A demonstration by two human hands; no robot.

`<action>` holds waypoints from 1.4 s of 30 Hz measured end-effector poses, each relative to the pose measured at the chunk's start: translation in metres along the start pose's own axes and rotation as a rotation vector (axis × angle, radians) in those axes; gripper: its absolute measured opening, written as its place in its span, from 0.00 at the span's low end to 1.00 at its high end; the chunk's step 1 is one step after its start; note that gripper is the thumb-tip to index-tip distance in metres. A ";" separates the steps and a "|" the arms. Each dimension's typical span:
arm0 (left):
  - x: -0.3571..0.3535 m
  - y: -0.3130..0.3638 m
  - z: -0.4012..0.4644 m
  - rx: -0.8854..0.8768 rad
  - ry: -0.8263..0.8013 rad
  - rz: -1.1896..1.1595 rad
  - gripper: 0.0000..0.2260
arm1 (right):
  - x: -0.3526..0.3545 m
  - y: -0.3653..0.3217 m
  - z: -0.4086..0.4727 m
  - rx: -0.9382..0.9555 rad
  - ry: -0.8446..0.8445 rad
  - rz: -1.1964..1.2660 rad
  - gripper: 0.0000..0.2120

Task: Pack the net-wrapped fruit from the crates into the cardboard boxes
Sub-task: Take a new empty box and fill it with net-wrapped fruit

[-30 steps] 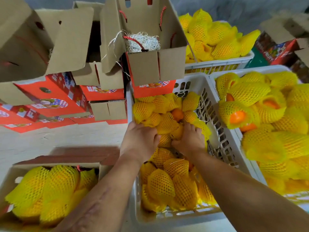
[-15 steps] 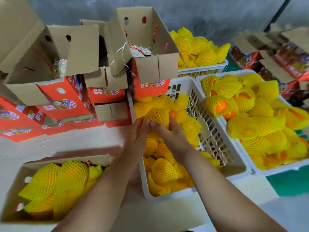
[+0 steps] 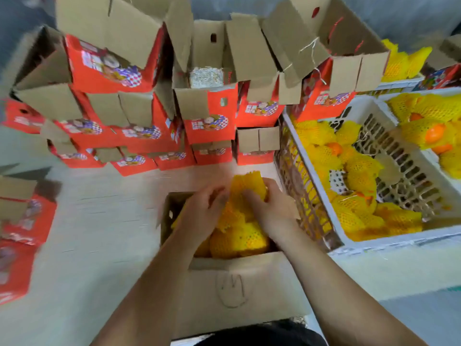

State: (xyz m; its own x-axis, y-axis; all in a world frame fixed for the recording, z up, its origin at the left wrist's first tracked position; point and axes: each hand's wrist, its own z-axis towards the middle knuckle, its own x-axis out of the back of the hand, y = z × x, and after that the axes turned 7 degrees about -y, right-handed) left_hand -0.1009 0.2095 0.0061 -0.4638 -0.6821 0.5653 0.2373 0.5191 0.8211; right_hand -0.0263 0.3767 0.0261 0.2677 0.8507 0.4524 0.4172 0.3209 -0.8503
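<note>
Because the picture is smeared by motion, fine detail is lost, yet the layout reads clearly enough. On the left and far side stand stacked red cardboard boxes [image 3: 209, 121] with their flaps up. In the near middle sits the open cardboard box [image 3: 237, 283] being filled, already holding several pieces of net-wrapped fruit [image 3: 239, 238]. Over it the left hand [image 3: 202, 211] has its fingers curled against the yellow netting; whether it truly grips I cannot tell through the blur. Just beside it, the right hand [image 3: 270, 203] is closed round the raised fruit [image 3: 247, 186] at the box's far edge. To the right, a white crate [image 3: 389, 242] holds more wrapped fruit.

The foam net looks soft, springy and fairly grippy, the fruit inside firm, round and moderately heavy, likely to bruise. Cupping the fruit's body through the net seems safer than pulling the loose net ends, which could slip off.
</note>
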 end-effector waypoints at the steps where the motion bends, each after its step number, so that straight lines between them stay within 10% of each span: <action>1: 0.010 -0.013 -0.004 0.002 0.042 0.160 0.12 | -0.009 0.005 -0.003 -0.013 -0.035 -0.154 0.21; 5: 0.031 -0.053 -0.031 0.036 0.158 0.520 0.09 | -0.035 0.023 -0.013 -0.166 -0.105 -0.526 0.34; 13: 0.026 -0.073 -0.039 -0.081 0.138 0.654 0.16 | -0.045 0.025 -0.019 -0.109 0.128 -0.929 0.24; 22: 0.025 -0.076 -0.031 -0.134 0.120 0.801 0.18 | -0.048 0.033 -0.014 -0.079 0.023 -0.982 0.43; 25: 0.026 -0.076 -0.036 -0.057 0.188 0.715 0.22 | -0.056 0.037 -0.028 0.124 0.150 -0.897 0.39; 31: 0.028 -0.072 -0.058 0.372 0.174 0.046 0.31 | -0.064 0.029 -0.026 0.334 -0.162 -0.921 0.35; 42: 0.076 -0.128 -0.153 0.556 0.485 0.014 0.22 | -0.105 -0.002 -0.003 0.621 -0.035 -0.620 0.25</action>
State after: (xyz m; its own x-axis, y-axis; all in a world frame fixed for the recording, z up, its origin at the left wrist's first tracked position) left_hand -0.0362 0.0126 -0.0435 -0.0036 -0.7574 0.6529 -0.2873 0.6262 0.7248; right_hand -0.0525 0.2860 -0.0190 0.1181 0.4566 0.8818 -0.0725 0.8896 -0.4510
